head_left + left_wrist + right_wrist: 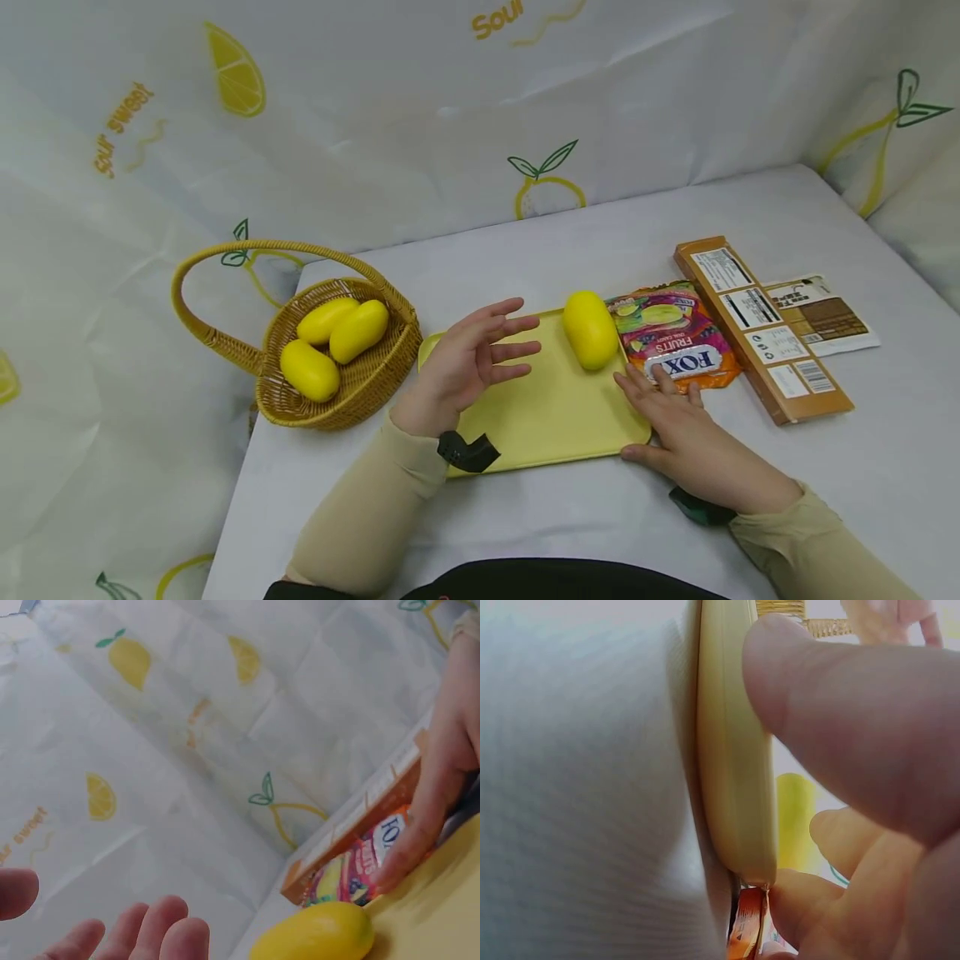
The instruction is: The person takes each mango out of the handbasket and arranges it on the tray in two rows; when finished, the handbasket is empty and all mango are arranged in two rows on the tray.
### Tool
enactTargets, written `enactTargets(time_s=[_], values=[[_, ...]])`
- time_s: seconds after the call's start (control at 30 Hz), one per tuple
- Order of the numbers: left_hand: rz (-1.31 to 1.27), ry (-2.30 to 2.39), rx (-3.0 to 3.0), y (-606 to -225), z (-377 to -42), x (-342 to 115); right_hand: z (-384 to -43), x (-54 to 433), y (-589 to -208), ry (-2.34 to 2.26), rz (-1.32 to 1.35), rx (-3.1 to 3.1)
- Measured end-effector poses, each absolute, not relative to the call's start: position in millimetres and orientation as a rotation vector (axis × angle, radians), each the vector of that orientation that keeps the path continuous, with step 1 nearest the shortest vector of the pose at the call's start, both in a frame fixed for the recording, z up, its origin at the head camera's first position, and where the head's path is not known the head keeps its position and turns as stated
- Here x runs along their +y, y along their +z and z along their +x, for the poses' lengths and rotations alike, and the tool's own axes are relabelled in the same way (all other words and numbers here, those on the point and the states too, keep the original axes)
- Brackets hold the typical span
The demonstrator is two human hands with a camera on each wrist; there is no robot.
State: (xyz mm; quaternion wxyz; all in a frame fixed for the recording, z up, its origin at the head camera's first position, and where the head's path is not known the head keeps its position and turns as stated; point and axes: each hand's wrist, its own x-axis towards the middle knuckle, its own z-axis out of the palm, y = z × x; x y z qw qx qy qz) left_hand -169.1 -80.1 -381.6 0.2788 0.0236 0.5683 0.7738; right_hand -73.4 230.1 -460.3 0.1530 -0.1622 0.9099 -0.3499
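My left hand [474,360] hovers over the left half of a yellow tray [555,417], palm turned inward and fingers spread, holding nothing. At the tray's right side rests my right hand [686,442], thumb at the near corner. Its other fingers reach along the edge beside a bag of FOX'S fruit candy [675,329], fingertips overlapping the bag. In the right wrist view the thumb lies against the tray's rim [739,750]. A smooth yellow oval fruit [590,331] sits on the tray's far right part, between the hands and apart from both.
On the left stands a wicker basket [375,387] with a tall handle and three yellow fruits [311,371] inside. A long brown box [765,329] lies right of the candy bag, partly covering a brown-and-white packet [825,317]. A lemon-printed sheet [420,108] hangs behind the table.
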Motion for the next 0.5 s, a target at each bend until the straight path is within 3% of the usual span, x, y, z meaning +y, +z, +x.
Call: enactTargets(time_s=[0.5], values=[[0.228, 2.260, 1.586, -372, -142, -192, -76, 231, -465, -0.990, -0.484, 2.623]])
